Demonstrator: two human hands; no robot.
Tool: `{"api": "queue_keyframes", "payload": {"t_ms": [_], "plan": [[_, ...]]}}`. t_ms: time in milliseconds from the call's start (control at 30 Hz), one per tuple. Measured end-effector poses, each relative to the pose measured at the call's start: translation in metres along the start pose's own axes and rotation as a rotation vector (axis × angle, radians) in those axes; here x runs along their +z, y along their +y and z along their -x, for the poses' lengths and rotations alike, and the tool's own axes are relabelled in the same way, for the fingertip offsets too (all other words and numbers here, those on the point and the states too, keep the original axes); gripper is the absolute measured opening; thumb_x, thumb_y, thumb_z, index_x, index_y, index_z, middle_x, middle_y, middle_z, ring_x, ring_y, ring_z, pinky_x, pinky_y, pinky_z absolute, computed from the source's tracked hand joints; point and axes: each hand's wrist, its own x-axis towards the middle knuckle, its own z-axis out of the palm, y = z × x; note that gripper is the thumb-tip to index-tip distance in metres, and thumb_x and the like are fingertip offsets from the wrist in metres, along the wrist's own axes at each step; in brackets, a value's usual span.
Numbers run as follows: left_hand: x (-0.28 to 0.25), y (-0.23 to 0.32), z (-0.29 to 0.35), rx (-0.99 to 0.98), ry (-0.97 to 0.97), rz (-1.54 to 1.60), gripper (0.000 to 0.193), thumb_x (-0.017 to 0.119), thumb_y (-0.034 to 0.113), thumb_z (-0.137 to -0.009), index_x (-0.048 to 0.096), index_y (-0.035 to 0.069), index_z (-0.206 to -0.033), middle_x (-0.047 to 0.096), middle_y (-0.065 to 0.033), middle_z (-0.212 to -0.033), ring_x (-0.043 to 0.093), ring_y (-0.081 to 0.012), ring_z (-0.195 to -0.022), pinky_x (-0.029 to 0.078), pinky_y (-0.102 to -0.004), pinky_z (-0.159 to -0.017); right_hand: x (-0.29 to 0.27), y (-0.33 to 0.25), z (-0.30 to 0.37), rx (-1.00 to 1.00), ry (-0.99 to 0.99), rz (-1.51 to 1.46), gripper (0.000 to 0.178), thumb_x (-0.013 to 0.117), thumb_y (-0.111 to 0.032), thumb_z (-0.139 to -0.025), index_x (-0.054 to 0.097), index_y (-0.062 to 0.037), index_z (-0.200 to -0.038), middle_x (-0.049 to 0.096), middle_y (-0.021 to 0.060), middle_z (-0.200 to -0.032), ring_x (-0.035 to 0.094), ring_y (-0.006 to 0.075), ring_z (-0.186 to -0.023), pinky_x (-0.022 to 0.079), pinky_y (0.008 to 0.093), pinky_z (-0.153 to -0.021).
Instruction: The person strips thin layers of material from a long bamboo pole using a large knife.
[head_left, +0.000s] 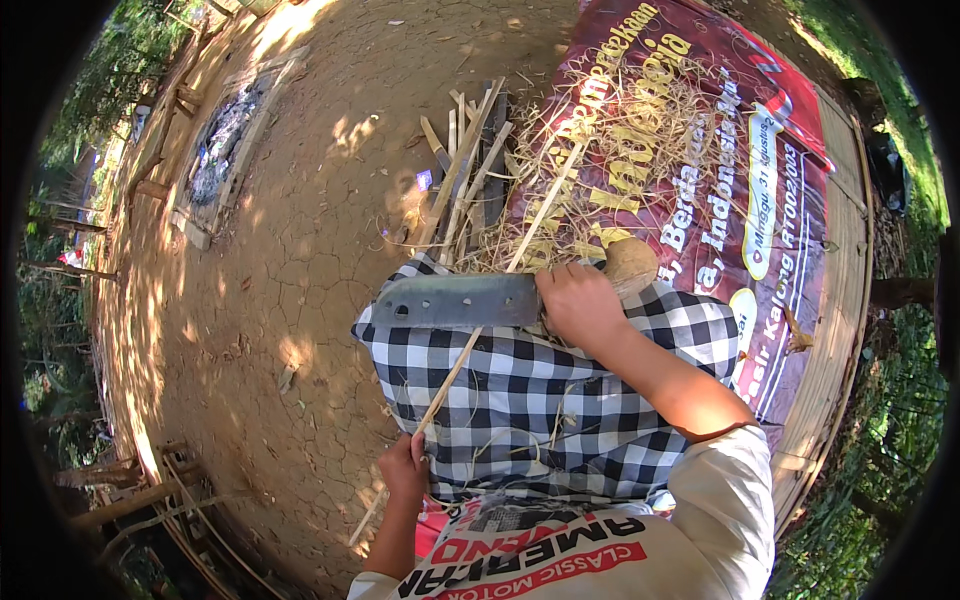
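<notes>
My right hand [582, 304] is closed round the grip of a broad-bladed cleaver [455, 301], whose rounded wooden end [632, 262] sticks out past my fist. The dark blade, with several small holes, points left across my lap and lies over a long thin bamboo strip [545, 213]. Lower left, my left hand [403, 464] pinches that strip near its near end. The strip slants from beside my left forearm up to the far right, under or against the blade; exact contact is hard to see. A black-and-white checked cloth [480, 390] covers my lap, with a few shavings on it.
Curly shavings [640, 150] are heaped on a dark red printed banner [690, 215] ahead and right. Split bamboo pieces [465, 185] lie beside it. Bamboo slats [835, 300] edge the right. Cracked bare earth [290, 270] spreads left, with a framed ash pit [225, 145] farther off.
</notes>
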Motion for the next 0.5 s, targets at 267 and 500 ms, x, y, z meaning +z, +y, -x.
{"api": "queue_keyframes", "payload": {"t_ms": [267,500], "plan": [[0.003,-0.009,-0.004,0.035,0.005,0.009,0.031,0.055,0.021,-0.093,0.055,0.001,-0.069,0.05,-0.021,-0.055,0.052,-0.0394,-0.049,0.038,-0.0429,-0.046,-0.024,0.175,0.001,0.762,-0.042,0.141,0.018,0.059,-0.013,-0.075,0.061,0.0008,-0.086,0.067,0.021,-0.079,0.067,0.0362,-0.074,0.054,0.0442,-0.065],[0.002,-0.007,-0.005,-0.073,-0.055,0.116,0.029,0.053,0.019,-0.093,0.058,0.0,-0.072,0.049,-0.0226,-0.055,0.051,-0.0397,-0.049,0.039,-0.0432,-0.047,-0.021,0.162,0.064,1.027,0.026,0.025,0.027,0.067,-0.021,-0.073,0.065,-0.0034,-0.093,0.068,0.02,-0.079,0.067,0.0384,-0.079,0.053,0.0464,-0.074]]}}
